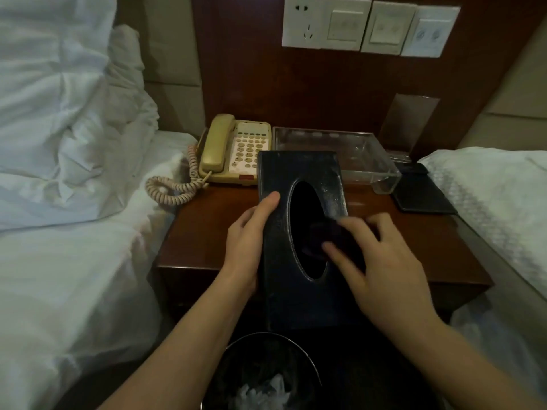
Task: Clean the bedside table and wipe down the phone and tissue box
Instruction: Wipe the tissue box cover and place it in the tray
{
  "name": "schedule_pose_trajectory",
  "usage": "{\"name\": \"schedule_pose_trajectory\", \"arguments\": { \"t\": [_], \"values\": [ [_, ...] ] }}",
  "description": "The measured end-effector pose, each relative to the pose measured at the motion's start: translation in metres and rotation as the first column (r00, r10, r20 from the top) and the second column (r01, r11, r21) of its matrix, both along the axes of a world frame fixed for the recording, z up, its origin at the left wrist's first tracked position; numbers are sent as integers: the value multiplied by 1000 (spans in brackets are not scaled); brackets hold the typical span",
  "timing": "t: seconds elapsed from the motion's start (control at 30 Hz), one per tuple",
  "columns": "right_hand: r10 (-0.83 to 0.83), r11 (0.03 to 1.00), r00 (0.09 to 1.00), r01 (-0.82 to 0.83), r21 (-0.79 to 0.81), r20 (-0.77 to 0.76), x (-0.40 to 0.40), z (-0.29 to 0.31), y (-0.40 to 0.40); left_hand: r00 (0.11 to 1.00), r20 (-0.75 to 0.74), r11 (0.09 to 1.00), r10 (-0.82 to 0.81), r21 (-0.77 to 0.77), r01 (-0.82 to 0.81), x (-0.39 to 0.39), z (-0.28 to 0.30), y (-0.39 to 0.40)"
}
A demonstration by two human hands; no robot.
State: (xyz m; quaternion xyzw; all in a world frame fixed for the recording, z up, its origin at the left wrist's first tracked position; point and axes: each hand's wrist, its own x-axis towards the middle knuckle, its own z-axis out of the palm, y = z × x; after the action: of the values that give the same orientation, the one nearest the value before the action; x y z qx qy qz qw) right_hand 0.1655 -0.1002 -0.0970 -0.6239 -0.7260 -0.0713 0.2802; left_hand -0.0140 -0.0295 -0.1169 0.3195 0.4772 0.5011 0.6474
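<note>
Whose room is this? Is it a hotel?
Probably a hotel bedroom: a bedside table sits between two white beds, with a corded phone on it and a switch panel on the wall above.

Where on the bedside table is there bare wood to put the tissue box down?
The bare wood lies at the front of the bedside table, left of the tissue box and in front of the phone and its coiled cord. A smaller patch lies front right, before the dark folder. The back row is crowded: phone, clear tray, folder.

one phone (235, 149), one tissue box (299, 232), two hands (247, 238)
</note>
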Motion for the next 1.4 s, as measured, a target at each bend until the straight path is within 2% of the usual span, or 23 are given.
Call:
{"name": "schedule_pose_trajectory", "arguments": {
  "t": [0.17, 0.4, 0.53, 0.6, 0.67, 0.73, 0.87, 1.03, 1.13, 1.2, 1.3, 1.4],
  "values": [
    [-81, 997, 991, 80, -11, -102, -9, 20, 54, 998, -19, 998, 60, -8, -60, 4, 7, -8],
    [54, 984, 998, -51, -172, 14, -4, -7, -52, 996, 11, 996, 87, 33, -88, 5, 6, -4],
    [94, 992, 993, -86, -93, 76, -10, -6, -42, 996, 17, 994, 87, 64, -88, 5, 5, -6],
    [62, 998, 995, -59, -39, 74, -19, 0, -16, 995, 18, 992, 96, 80, -97, 6, 5, -8],
    [-3, 1000, 1000, 3, -15, -1, -28, 5, 5, 995, 14, 992, 102, 78, -102, 7, 6, -10],
    [10, 1000, 998, -10, 3, -58, -39, 6, 9, 993, 35, 991, 110, 69, -113, 7, 6, -10],
    [184, 982, 983, -183, -40, 24, -53, 1, -5, 987, 79, 987, 137, 78, -143, 8, 9, -7],
    [65, 998, 998, -64, 13, -22, -59, 18, 41, 994, 6, 993, 109, 46, -109, 2, 6, -6],
    [85, 996, 995, -84, 18, -52, -67, 20, 44, 991, 12, 991, 132, 22, -132, 0, 9, -3],
    [151, 987, 987, -154, -45, -60, -65, 16, 26, 990, 38, 991, 135, 19, -136, 2, 11, -4],
    [222, 973, 975, -222, -69, -10, -59, 13, 5, 989, 79, 992, 123, 30, -126, 0, 9, -4],
    [163, 986, 984, -165, 30, 69, -51, 22, 35, 995, 72, 995, 74, 60, -78, 1, 9, -7]
  ]
}}
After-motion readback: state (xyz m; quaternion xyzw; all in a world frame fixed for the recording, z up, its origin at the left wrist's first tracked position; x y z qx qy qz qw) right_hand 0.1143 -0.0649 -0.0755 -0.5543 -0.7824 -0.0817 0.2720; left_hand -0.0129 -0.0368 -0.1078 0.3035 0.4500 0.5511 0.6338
